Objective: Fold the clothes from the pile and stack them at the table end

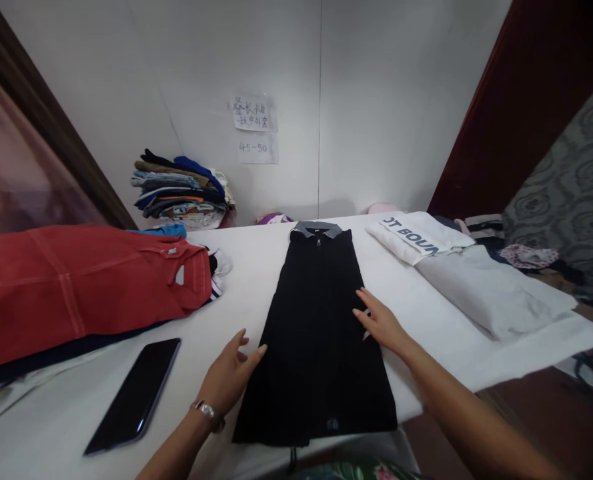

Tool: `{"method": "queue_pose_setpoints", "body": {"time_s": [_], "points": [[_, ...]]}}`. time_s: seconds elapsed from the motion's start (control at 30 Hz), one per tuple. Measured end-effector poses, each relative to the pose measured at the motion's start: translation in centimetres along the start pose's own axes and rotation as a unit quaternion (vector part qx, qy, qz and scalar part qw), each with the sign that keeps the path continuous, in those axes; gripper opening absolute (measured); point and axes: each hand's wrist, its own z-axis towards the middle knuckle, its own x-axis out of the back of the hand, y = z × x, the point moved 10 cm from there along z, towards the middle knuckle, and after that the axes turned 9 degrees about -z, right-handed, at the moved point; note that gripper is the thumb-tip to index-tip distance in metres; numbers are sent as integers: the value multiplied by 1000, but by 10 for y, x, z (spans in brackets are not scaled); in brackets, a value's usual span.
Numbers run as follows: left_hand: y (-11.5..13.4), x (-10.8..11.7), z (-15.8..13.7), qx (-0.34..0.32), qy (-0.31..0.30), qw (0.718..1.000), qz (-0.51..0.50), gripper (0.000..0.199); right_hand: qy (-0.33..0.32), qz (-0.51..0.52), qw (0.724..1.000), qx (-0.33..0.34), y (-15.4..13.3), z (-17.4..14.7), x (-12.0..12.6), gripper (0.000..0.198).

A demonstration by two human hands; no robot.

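A black zip-up jacket [321, 320] with a grey collar lies lengthwise on the white-covered table, its sides folded in to make a long narrow panel. The collar points to the wall and the hem toward me. At its left edge is my left hand [231, 370], fingers apart, thumb close to the cloth; a watch sits on that wrist. My right hand [380, 321] is at the opposite edge with fingers spread, the fingertips at or just over the fabric. Neither hand grips anything. Whether the fingertips touch the jacket, I cannot tell.
Left of the jacket lies a black phone [135, 393], with a red garment [91, 283] on other clothes behind it. A stack of folded clothes [181, 190] stands by the wall. On the right are a white printed garment [416, 235] and a light grey one [491, 290].
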Motion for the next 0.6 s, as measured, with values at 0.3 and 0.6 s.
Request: {"method": "queue_pose_setpoints", "body": {"time_s": [0.3,0.6], "points": [[9,-56,0,18,-97,981,-166,52,-16,260,948,-185,54,5,-8,88],[16,4,12,10,-154,981,-114,54,-133,400,892,-163,-10,-31,-52,111]]}}
